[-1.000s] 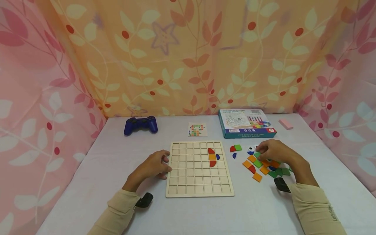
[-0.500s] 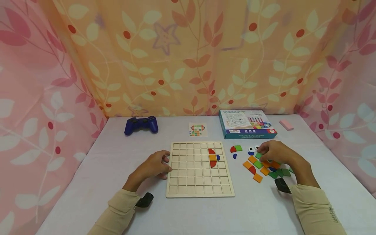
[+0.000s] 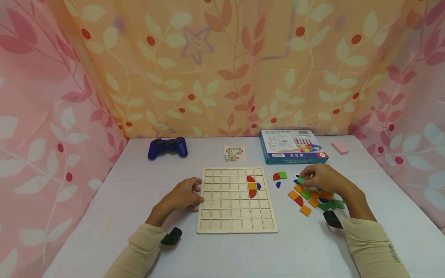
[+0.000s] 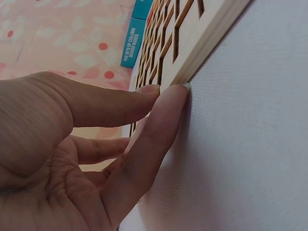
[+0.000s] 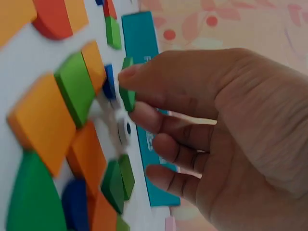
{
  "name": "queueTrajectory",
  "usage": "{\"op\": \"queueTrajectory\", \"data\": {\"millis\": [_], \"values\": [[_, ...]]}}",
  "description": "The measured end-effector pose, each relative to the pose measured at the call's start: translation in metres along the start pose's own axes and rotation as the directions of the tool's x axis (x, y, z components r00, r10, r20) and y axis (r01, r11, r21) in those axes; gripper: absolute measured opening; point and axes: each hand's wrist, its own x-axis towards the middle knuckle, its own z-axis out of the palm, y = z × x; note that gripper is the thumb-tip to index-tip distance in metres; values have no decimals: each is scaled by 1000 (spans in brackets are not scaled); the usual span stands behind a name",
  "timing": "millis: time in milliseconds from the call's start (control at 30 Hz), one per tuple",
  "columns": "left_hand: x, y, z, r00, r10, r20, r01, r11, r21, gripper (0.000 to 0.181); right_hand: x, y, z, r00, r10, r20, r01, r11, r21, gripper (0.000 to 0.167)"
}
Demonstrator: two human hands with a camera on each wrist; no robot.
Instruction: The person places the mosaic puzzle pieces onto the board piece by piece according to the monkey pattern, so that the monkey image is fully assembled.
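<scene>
The wooden grid board (image 3: 236,216) lies flat on the table, with two red pieces, an orange square (image 3: 252,186) and a blue half-round near its right side. My left hand (image 3: 182,195) is at the board's left edge; in the left wrist view its thumb and a finger pinch the edge (image 4: 207,48). My right hand (image 3: 326,179) pinches a green piece (image 5: 127,86) between thumb and finger, over the loose pieces. Under and beside it lie orange squares (image 3: 305,210), green, red and blue pieces and a white eye piece (image 5: 123,131).
A blue game controller (image 3: 167,148) lies at the back left. Behind the board is a pattern card (image 3: 234,153). A boxed set (image 3: 293,148) and a pink block (image 3: 339,147) are at the back right. Red, green and blue pieces (image 3: 282,175) sit right of the board.
My right hand has lifted the green piece and moved slightly left with it, toward the eye pieces. My left hand has stayed at the board's edge.
</scene>
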Motion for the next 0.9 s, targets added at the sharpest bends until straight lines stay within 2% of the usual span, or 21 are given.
{"op": "queueTrajectory", "data": {"millis": [367,667,900], "values": [[1,-2,0,1000,0,-2,0,1000,-11,69,11,-36,23,992,-117,-41,119,992,53,43],[1,-1,3,1000,1,-5,-1,1000,-3,69,20,-59,42,962,-260,-79,264,963,48,30],[1,-2,2,1000,9,-10,-9,1000,-4,69,32,-77,54,949,-307,-68,311,949,53,27]]}}
